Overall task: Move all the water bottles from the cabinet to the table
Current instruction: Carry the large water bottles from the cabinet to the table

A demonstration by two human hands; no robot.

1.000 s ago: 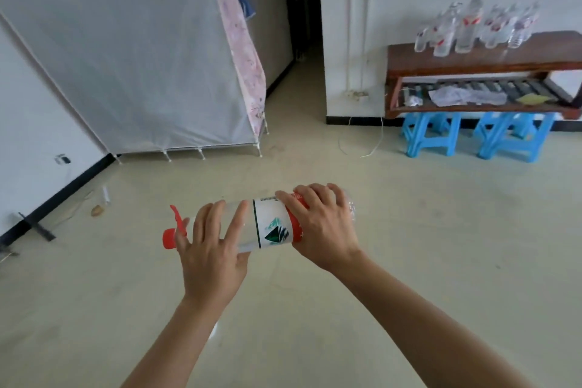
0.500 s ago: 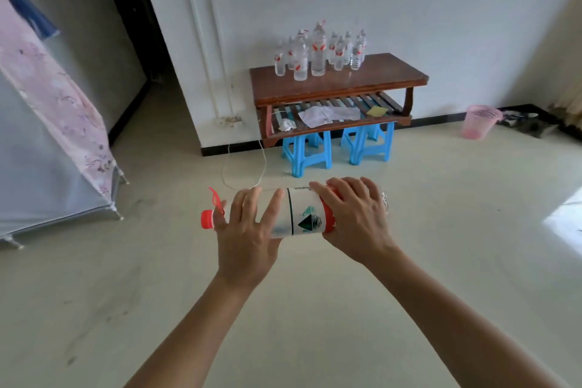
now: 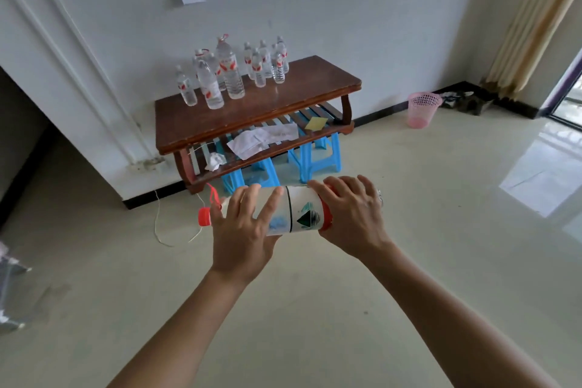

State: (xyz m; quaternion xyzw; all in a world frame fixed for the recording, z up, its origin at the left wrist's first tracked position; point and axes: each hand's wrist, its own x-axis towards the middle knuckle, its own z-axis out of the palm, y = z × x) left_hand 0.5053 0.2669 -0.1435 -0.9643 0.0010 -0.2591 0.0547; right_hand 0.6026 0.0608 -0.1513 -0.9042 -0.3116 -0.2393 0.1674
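Table edge [image 3: 258,121] nearer, open floor [image 3: 403,179] before bottle [image 3: 296,214]

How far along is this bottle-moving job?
A cluster of clear plastic water bottles already stands on the brown wooden table. The left hand and right hand hold a large clear plastic bottle with a red cap sideways, short of it. Left: setting it down; whether more bottles wait elsewhere is not visible.

Nothing fancy here: two bare forearms [image 3: 189,324], uncovered right down to the bottom edge of the shot. Left hand [image 3: 242,236] and right hand [image 3: 349,217] are bare too, with slim fingers and short, plain nails.
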